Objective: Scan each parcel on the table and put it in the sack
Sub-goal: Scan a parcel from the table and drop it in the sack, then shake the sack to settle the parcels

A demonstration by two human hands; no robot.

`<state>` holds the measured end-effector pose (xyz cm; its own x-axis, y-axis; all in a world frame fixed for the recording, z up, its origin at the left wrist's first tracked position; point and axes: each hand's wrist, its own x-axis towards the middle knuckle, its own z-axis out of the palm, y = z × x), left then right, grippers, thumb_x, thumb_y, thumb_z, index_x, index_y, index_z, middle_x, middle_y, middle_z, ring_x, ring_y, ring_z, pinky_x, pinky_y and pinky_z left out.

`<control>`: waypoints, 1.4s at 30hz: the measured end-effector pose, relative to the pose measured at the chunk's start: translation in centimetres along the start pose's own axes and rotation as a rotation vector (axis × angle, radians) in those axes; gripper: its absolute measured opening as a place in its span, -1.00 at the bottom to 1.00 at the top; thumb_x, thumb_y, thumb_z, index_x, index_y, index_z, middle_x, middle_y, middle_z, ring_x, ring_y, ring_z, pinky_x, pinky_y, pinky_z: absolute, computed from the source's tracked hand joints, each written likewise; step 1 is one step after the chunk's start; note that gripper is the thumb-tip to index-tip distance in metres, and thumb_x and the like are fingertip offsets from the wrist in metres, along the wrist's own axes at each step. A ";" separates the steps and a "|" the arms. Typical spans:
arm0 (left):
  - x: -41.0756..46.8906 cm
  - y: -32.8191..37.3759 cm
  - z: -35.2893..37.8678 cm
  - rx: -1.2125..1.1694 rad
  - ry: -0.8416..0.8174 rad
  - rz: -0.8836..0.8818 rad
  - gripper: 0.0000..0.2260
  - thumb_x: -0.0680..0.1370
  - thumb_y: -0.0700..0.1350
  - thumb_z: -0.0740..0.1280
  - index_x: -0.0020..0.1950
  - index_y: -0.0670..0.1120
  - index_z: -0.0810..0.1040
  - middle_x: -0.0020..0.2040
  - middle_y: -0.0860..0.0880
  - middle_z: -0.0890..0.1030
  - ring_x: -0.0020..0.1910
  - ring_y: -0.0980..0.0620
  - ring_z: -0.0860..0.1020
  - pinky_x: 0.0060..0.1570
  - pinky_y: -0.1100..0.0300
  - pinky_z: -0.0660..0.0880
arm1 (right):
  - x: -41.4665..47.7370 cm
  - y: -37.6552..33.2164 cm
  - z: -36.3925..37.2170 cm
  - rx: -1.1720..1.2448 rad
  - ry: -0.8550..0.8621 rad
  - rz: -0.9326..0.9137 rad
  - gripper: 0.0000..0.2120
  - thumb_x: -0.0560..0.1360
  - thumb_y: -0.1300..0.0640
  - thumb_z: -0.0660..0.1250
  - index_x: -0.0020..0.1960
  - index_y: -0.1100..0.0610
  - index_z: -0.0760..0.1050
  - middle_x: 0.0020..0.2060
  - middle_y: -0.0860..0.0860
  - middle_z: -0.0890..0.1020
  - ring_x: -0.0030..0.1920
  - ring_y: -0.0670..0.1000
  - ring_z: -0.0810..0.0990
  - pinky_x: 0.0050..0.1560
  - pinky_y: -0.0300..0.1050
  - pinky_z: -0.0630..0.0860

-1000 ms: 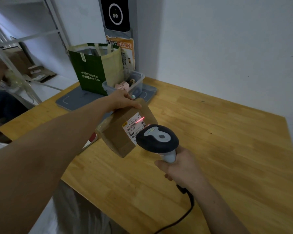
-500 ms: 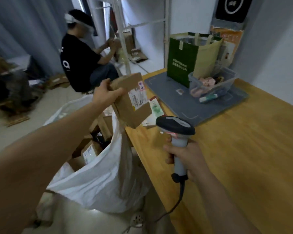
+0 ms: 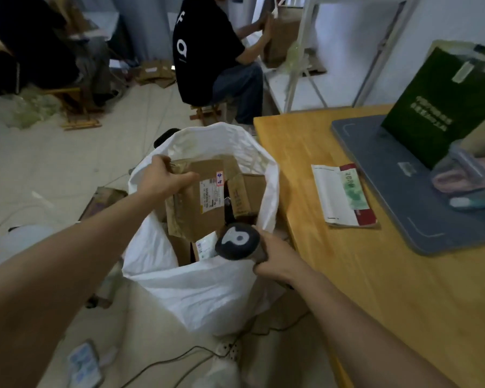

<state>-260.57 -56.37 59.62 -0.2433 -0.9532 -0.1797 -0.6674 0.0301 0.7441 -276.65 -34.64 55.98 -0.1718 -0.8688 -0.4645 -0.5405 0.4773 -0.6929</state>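
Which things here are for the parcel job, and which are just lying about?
For the job: left hand gripping the cardboard parcel in the mouth of the white sack; right hand holding the scanner; flat packet on the table, maybe next.

Just lying about: green bag, grey mat, clear tub, power strip on the floor.

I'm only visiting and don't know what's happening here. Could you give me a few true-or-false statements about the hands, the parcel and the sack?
1. The left hand grips a cardboard parcel at the mouth of the open white sack. True.
2. The right hand is empty. False: it holds the scanner.
3. The sack has nothing in it. False: other cardboard boxes lie inside.
4. A flat mailer lies on the wooden table. True.
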 end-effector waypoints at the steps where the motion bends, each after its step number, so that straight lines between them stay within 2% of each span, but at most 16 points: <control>1: 0.7 -0.8 -0.1 0.001 0.006 -0.015 -0.31 0.39 0.12 0.50 0.38 -0.12 0.30 0.08 -0.01 0.47 0.01 0.02 0.47 -0.24 0.26 0.40 | 1.7 -0.3 0.8 -0.133 -0.074 -0.013 -0.21 0.39 0.25 0.39 0.53 0.08 0.13 0.42 0.05 0.37 0.28 0.04 0.46 0.24 -0.11 0.44; 4: 2.6 -2.8 -0.5 -0.012 0.000 -0.046 -0.30 0.38 0.15 0.50 0.38 -0.10 0.32 0.11 -0.03 0.50 0.05 0.00 0.50 -0.07 0.16 0.46 | 5.9 -0.2 3.1 -0.459 -0.191 -0.035 -0.35 0.46 0.24 0.35 0.49 0.06 0.21 0.56 -0.02 -0.07 0.27 0.09 0.48 0.17 -0.09 0.49; 5: 3.1 -3.3 -0.5 -0.022 -0.006 -0.048 -0.30 0.38 0.15 0.51 0.38 -0.11 0.33 0.12 -0.04 0.51 0.07 -0.01 0.52 -0.03 0.14 0.49 | 6.8 0.1 3.8 -0.497 -0.205 -0.008 -0.37 0.48 0.23 0.33 0.50 0.05 0.22 0.56 -0.02 -0.09 0.30 0.10 0.45 0.21 -0.08 0.47; 7: 3.9 -4.1 -0.4 -0.041 -0.026 -0.059 -0.29 0.37 0.14 0.52 0.39 -0.13 0.33 0.12 -0.06 0.52 0.08 -0.03 0.54 0.03 0.08 0.54 | 7.8 0.7 4.7 -0.516 -0.208 0.069 -0.44 0.50 0.22 0.31 0.47 0.07 0.26 0.51 0.09 0.18 0.32 0.13 0.43 0.29 -0.06 0.42; 10: 4.3 -4.9 0.1 -0.056 -0.075 -0.059 -0.31 0.37 0.12 0.53 0.36 -0.13 0.35 0.02 -0.03 0.52 0.02 -0.04 0.57 0.03 0.00 0.58 | 6.4 1.1 5.4 -0.521 -0.162 0.114 -0.61 0.49 0.20 0.33 0.31 0.08 0.41 0.20 0.12 0.53 0.21 0.13 0.52 0.21 -0.02 0.49; 13: 4.3 -4.9 0.6 -0.070 -0.174 -0.054 -0.35 0.38 0.09 0.53 0.35 -0.09 0.33 -0.08 0.06 0.47 -0.03 0.01 0.54 -0.04 0.10 0.55 | 2.7 0.8 5.2 -0.452 -0.066 0.038 -0.68 0.45 0.13 0.36 0.20 0.05 0.49 0.12 0.05 0.59 0.16 0.10 0.55 0.14 -0.02 0.52; 17: 3.5 -4.0 2.1 0.002 -0.362 -0.013 -0.31 0.34 0.11 0.55 0.35 -0.07 0.34 0.11 -0.01 0.50 0.09 -0.02 0.52 0.10 0.04 0.54 | -2.4 0.9 3.1 -0.204 0.105 -0.049 -0.85 0.37 0.10 0.43 -0.09 -0.07 0.55 -0.17 -0.17 0.65 -0.11 -0.15 0.60 -0.13 -0.20 0.52; 20: 2.4 -2.7 3.4 0.158 -0.485 0.047 -0.29 0.31 0.16 0.55 0.34 -0.05 0.38 0.13 -0.02 0.49 0.09 -0.02 0.50 0.08 0.06 0.52 | -5.0 1.5 1.9 -0.083 0.192 -0.002 -0.71 0.33 0.23 0.48 -0.24 -0.14 0.50 -0.38 -0.30 0.59 -0.21 -0.28 0.57 -0.25 -0.39 0.45; 23: 0.7 -1.8 5.7 0.313 -0.656 0.070 -0.32 0.32 0.20 0.53 0.33 -0.05 0.41 0.13 0.00 0.49 0.08 0.00 0.50 0.05 0.13 0.50 | -5.6 1.9 2.4 -0.007 0.310 -0.003 -0.88 0.26 0.17 0.41 -0.21 0.17 0.60 -0.32 -0.02 0.66 -0.23 -0.06 0.61 -0.25 -0.10 0.55; 26: -1.1 -2.2 8.7 0.522 -0.737 0.120 -0.29 0.43 0.26 0.41 0.47 0.00 0.28 0.37 -0.11 0.41 0.30 -0.11 0.43 0.27 0.00 0.43 | -5.2 1.6 2.5 0.029 0.253 0.028 -0.91 0.35 0.28 0.42 -0.22 0.11 0.56 -0.29 0.01 0.64 -0.21 0.04 0.61 -0.15 0.01 0.56; 28: -1.3 -2.5 9.0 0.528 -0.654 0.096 -0.25 0.49 0.29 0.31 0.56 0.05 0.10 0.53 -0.18 0.15 0.48 -0.21 0.20 0.42 -0.11 0.25 | -5.1 1.6 2.2 0.038 0.223 0.066 -0.83 0.38 0.30 0.41 -0.23 0.05 0.51 -0.27 0.01 0.63 -0.17 0.07 0.61 -0.10 0.00 0.55; 31: -0.2 -4.0 7.5 0.641 -0.271 0.089 -0.23 0.52 0.24 0.31 0.57 -0.05 0.06 0.56 -0.26 -0.01 0.55 -0.24 -0.04 0.50 -0.18 -0.04 | -5.1 2.2 1.6 0.192 0.258 0.168 -0.84 0.35 0.32 0.45 -0.10 0.16 0.60 -0.19 0.07 0.68 -0.11 0.01 0.63 -0.03 0.01 0.59; 34: 0.5 -6.3 5.2 0.722 0.030 -0.140 -0.17 0.53 0.07 0.36 0.57 -0.19 -0.09 0.54 -0.35 -0.16 0.53 -0.30 -0.20 0.48 -0.22 -0.18 | -4.5 1.5 0.2 0.291 0.211 0.232 -0.77 0.31 0.33 0.46 -0.07 0.12 0.60 -0.14 0.08 0.68 -0.07 0.01 0.63 0.02 0.05 0.61; 36: 1.4 -7.6 4.1 0.615 0.024 -0.354 -0.05 0.51 0.10 0.40 0.56 -0.23 -0.21 0.53 -0.37 -0.18 0.53 -0.33 -0.16 0.48 -0.20 -0.09 | -3.3 0.7 -1.2 0.288 0.229 0.283 -0.77 0.30 0.32 0.46 -0.06 0.16 0.58 -0.14 0.08 0.66 -0.07 0.07 0.62 -0.02 0.07 0.61; 38: 2.6 -8.6 3.2 0.395 -0.042 -0.532 0.04 0.47 0.03 0.46 0.54 -0.24 -0.30 0.53 -0.37 -0.02 0.50 -0.34 0.10 0.43 -0.15 0.16 | -1.2 0.1 -2.9 0.231 0.336 0.321 -0.74 0.31 0.26 0.48 -0.04 0.13 0.52 -0.14 0.00 0.61 -0.07 0.04 0.58 -0.09 -0.02 0.55; 42: 4.1 -9.5 2.9 0.101 -0.028 -0.649 -0.03 0.52 -0.12 0.43 0.54 -0.22 -0.33 0.51 -0.30 0.18 0.41 -0.31 0.31 0.35 -0.09 0.30 | 5.8 0.6 -6.1 0.110 0.520 0.309 -0.41 0.21 0.04 0.52 0.19 0.19 0.50 0.18 0.11 0.54 0.12 0.13 0.54 0.09 0.08 0.53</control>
<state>-257.24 -59.68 49.91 0.2132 -0.7792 -0.5894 -0.7471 -0.5188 0.4156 -283.03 -40.23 56.25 -0.7011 -0.6255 -0.3423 -0.3181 0.7040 -0.6349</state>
